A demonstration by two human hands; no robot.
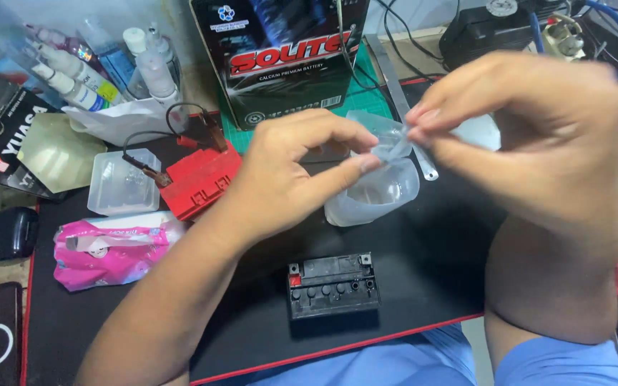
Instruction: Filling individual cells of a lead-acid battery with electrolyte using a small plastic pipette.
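My left hand (295, 168) and my right hand (531, 121) meet above the black mat (430, 271). Both pinch a small piece of clear plastic film (393, 148) between thumb and fingertips. Just below them sits a translucent plastic container (377, 196). A small black battery (332, 284) with a row of open holes on top lies on the mat near the front edge, below my hands.
A red charger unit (202, 182) with clip leads sits at left, beside a clear plastic tub (119, 182) and a pink wipes packet (112, 250). A black battery box (280, 57) stands behind; several bottles (109, 68) at back left. A metal strip (402, 100) lies at back.
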